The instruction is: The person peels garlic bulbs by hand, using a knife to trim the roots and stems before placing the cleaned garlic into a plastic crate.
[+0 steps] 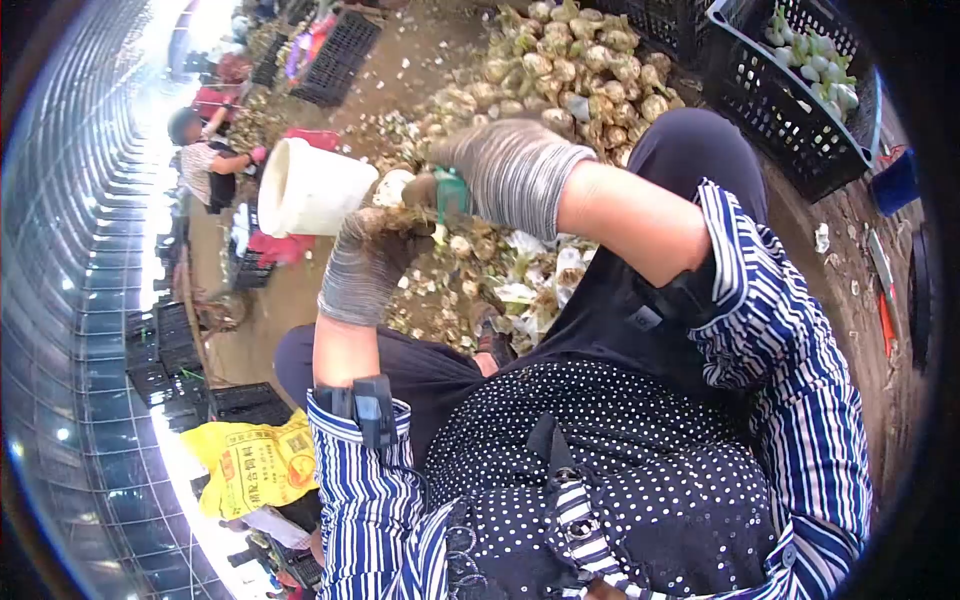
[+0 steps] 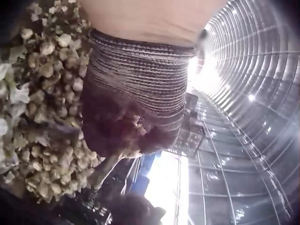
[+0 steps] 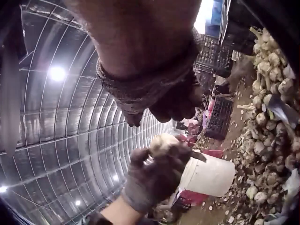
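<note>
My gloved left hand (image 1: 365, 262) grips a pale garlic bulb (image 1: 393, 187), which shows between thumb and fingers in the right wrist view (image 3: 161, 143). Roots and a dry stem (image 2: 107, 169) stick out past the fingers in the left wrist view. My gloved right hand (image 1: 515, 170) is close beside it, fingers curled round a green handle (image 1: 452, 195); the rest of that tool is hidden. In the right wrist view, the right hand (image 3: 159, 96) hangs above the left hand (image 3: 157, 178).
A heap of garlic bulbs (image 1: 570, 60) lies ahead, with trimmings on the ground. A white bucket (image 1: 325, 190) stands beyond my left hand. At right, a black crate (image 1: 775, 125) holds trimmed bulbs (image 1: 815, 65). Another person (image 1: 205, 155) works at far left; a yellow sack (image 1: 255, 465) lies nearer.
</note>
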`<state>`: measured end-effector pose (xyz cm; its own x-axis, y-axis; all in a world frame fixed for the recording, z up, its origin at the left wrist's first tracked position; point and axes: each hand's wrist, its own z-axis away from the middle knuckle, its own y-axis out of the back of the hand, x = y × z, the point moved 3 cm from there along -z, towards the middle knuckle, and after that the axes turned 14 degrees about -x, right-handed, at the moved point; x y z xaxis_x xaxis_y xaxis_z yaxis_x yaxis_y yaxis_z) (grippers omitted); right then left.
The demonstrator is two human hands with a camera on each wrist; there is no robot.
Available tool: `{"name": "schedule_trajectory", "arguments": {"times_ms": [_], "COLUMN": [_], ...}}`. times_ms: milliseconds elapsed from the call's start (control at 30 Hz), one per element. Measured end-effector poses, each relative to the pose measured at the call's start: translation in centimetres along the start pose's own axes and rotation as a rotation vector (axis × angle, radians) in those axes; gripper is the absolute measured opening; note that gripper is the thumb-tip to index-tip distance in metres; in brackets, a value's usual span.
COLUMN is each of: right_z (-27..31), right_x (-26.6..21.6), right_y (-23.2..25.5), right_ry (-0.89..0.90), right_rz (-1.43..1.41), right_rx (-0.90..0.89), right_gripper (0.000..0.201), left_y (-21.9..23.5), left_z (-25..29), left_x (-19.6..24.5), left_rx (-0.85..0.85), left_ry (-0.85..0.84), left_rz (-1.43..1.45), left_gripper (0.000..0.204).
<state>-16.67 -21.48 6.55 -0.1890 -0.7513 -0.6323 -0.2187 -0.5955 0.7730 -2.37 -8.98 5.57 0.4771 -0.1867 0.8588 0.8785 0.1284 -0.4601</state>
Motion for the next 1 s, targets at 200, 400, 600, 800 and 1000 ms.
{"name": "schedule_trajectory", "arguments": {"times_ms": [200,400,600,800,1000], "right_z": [1.2,1.6,-0.1,-5.1,-7.4], "right_x": [-0.4,0.0,2.5,2.8,0.3], "right_y": [-1.2,-1.9,-3.6,-7.2,-13.9], "right_ry": [0.146,0.205,0.227,-0.096,-0.422], "right_rz": [-0.07,0.003,-0.073,-0.315,-1.044], "right_rx": [-0.051,-0.185,-0.224,-0.328,-0.478], "right_gripper": [0.033,0.023,0.02,0.022,0.032], "left_y": [-5.1,-4.5,-1.6,6.1,11.2], "left_z": [0.3,0.1,-2.6,-2.7,2.8], "left_x": [1.9,1.8,0.6,-1.9,-4.2], "left_rx": [0.017,0.018,-0.065,-0.09,-0.037], "left_ry": [0.03,0.203,0.259,0.055,-0.133], "left_rz": [-0.311,-0.494,-0.373,-0.034,0.132], "left_gripper": [0.062,0.063,0.069,0.069,0.084]}}
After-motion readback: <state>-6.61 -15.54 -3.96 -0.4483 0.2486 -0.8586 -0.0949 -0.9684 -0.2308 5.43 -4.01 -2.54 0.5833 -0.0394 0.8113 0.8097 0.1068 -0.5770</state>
